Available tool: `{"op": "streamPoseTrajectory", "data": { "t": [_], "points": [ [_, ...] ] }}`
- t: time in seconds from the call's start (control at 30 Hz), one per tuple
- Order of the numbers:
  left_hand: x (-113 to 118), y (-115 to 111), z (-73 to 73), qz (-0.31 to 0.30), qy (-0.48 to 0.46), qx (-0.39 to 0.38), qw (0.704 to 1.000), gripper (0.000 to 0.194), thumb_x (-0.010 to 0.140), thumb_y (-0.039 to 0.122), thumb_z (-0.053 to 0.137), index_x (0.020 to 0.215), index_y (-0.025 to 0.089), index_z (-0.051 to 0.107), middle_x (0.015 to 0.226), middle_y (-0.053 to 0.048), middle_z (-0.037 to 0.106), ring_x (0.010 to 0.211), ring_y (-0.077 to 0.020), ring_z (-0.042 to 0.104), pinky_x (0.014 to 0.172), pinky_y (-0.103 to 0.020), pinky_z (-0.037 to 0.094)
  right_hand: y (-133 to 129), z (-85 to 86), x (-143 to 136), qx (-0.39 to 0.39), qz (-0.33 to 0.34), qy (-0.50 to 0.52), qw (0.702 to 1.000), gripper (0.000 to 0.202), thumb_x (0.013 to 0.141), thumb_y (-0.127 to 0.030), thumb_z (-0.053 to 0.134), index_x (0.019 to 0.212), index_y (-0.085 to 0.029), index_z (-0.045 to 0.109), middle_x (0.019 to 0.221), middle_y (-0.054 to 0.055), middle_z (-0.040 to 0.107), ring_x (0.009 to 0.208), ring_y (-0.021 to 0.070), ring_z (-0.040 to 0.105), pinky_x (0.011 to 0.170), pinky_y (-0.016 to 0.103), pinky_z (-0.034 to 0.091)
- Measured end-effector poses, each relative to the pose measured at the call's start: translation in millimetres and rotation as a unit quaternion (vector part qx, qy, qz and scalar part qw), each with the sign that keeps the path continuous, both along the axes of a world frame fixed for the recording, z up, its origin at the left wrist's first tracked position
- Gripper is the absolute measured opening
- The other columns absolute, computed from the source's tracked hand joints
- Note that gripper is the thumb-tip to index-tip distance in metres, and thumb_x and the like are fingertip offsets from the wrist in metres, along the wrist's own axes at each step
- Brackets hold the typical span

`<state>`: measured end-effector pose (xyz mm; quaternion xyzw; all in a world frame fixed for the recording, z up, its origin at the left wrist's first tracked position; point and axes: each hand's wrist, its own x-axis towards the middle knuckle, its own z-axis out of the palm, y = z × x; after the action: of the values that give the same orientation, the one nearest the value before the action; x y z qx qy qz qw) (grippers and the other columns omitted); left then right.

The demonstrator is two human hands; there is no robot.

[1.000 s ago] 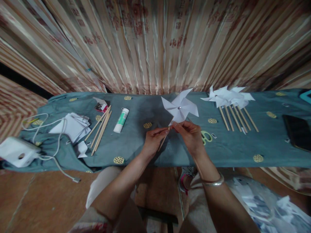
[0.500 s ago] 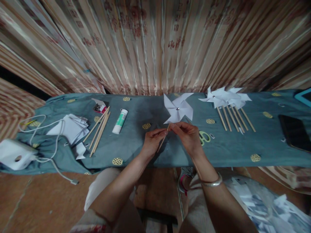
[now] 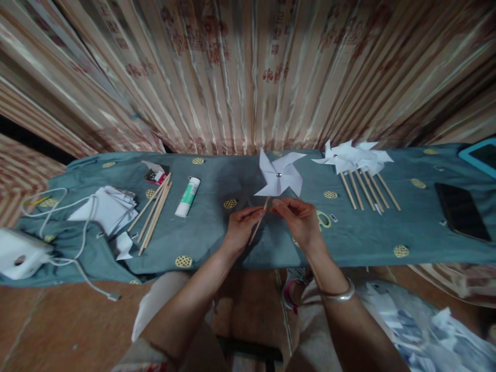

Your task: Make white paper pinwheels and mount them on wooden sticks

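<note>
Covering part of the green scissors (image 3: 324, 221), the right hand (image 3: 300, 217) leaves only handle loop showing clearly from where I stand; this is the head view. The middle of the wooden stick (image 3: 256, 230) is partly hidden by the fingers of the left hand (image 3: 242, 225), and its join to the white paper pinwheel (image 3: 287, 181) is hard to make out. The white adapter (image 3: 23, 253) is cut off at the left edge, the blue-edged tablet (image 3: 470, 155) at the right, and the clear bag of paper scraps (image 3: 416, 323) at the bottom right corner.

The pinwheel is just beyond both hands, near the centre, its shiny hub facing the person. Its four blade tips point up, upper right, lower right and lower left. The stick's long axis slants, top end near the pinwheel, bottom end towards the person and to the left.

Left thumb and fingertips pinch the stick. Right thumb and index finger draw close beside its top; I cannot tell whether they grip anything.

On the green cloth (image 3: 217, 243), to the left, lie a glue stick (image 3: 188, 197), loose sticks (image 3: 155, 219), a small open box (image 3: 156, 174) and stacked white paper (image 3: 106, 209). To the right, overlapping pinwheels (image 3: 356, 156) lie with sticks towards the person, beside a black phone (image 3: 463, 212).
</note>
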<state>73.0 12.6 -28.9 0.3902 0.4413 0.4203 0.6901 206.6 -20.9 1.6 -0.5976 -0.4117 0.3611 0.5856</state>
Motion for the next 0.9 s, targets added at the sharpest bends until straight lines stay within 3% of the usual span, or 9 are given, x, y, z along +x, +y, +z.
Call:
{"op": "streamPoseTrajectory", "data": {
  "t": [0.23, 0.5, 0.7, 0.9],
  "points": [
    [1, 0, 0.6, 0.0, 0.012, -0.009, 1.0, 0.034, 0.052, 0.043, 0.086, 0.075, 0.018, 0.079, 0.078, -0.005, 0.074, 0.069, -0.0127, 0.059, 0.067, -0.024, 0.043, -4, 7.3, 25, 0.004, -0.083, -0.002, 0.997, 0.035, 0.07, -0.05, 0.072, 0.055, -0.02, 0.068, 0.05, -0.001, 0.057, 0.048, 0.0095, 0.041, 0.046, 0.024, 0.032],
    [-1, 2, 0.4, -0.012, 0.032, 0.002, 0.999, 0.036, 0.055, 0.046, 0.085, 0.079, 0.019, 0.079, 0.08, -0.005, 0.075, 0.073, -0.0148, 0.063, 0.072, -0.026, 0.047, -8, 11.9, 28, -0.017, -0.087, -0.006, 0.996, 0.041, 0.071, -0.056, 0.07, 0.053, -0.019, 0.064, 0.045, -0.003, 0.046, 0.045, 0.0086, 0.033, 0.043, 0.025, 0.024],
    [0, 6, -4.6, -0.015, 0.025, 0.003, 1.0, 0.038, 0.056, 0.047, 0.085, 0.081, 0.019, 0.079, 0.087, -0.007, 0.077, 0.082, -0.017, 0.067, 0.08, -0.027, 0.048, -12, 12.1, 39, -0.007, -0.106, -0.018, 0.994, 0.041, 0.074, -0.053, 0.068, 0.053, -0.019, 0.062, 0.045, -0.004, 0.046, 0.046, 0.0086, 0.033, 0.045, 0.025, 0.023],
    [2, 4, -0.1, -0.016, 0.04, -0.003, 0.999, 0.042, 0.052, 0.05, 0.087, 0.079, 0.018, 0.079, 0.089, -0.009, 0.077, 0.084, -0.0189, 0.067, 0.081, -0.029, 0.049, -14, 13.1, 53, -0.002, -0.146, -0.028, 0.989, 0.039, 0.075, -0.051, 0.067, 0.054, -0.019, 0.062, 0.046, -0.004, 0.047, 0.046, 0.0087, 0.034, 0.047, 0.025, 0.026]
  ]
}}
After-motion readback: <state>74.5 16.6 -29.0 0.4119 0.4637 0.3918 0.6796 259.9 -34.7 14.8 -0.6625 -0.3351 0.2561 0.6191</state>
